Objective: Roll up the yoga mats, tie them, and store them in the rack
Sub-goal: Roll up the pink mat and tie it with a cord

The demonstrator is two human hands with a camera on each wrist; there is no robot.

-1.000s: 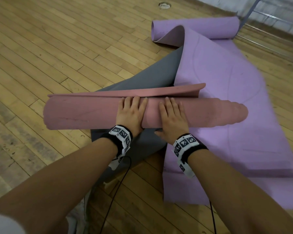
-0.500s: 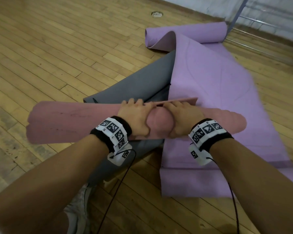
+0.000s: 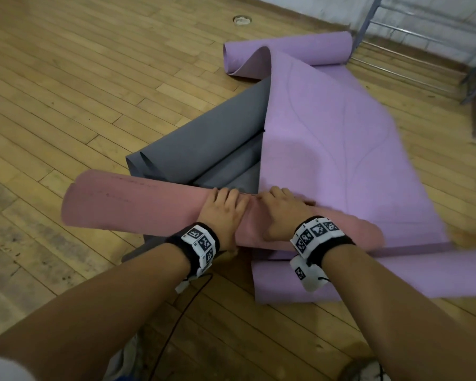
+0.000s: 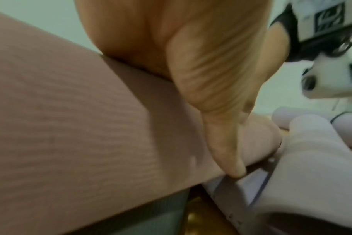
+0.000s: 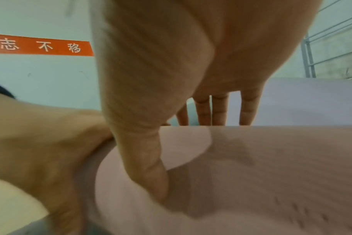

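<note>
A pink yoga mat [image 3: 138, 204], fully rolled, lies crosswise on the wooden floor over a grey mat [image 3: 212, 138] and a purple mat [image 3: 327, 138]. My left hand [image 3: 223, 213] and right hand [image 3: 282, 213] sit side by side on the roll's middle. On both, the fingers curve over the far side and the thumbs reach down the near side. The left wrist view shows my thumb [image 4: 221, 135] stretched along the pink roll [image 4: 70, 127]. In the right wrist view my fingers [image 5: 203, 109] go over the top of the roll [image 5: 271, 167].
The purple mat's far end is curled into a loose roll [image 3: 300, 50] near a metal rack frame [image 3: 423, 31] by the wall. A round floor socket [image 3: 241, 20] sits at the back. My shoes [image 3: 363, 372] and wrist cables are close below.
The pink mat's loose flap has been rolled in. My hands went from lying flat on top of the roll to wrapping round it. The roll's left end now points further away.
</note>
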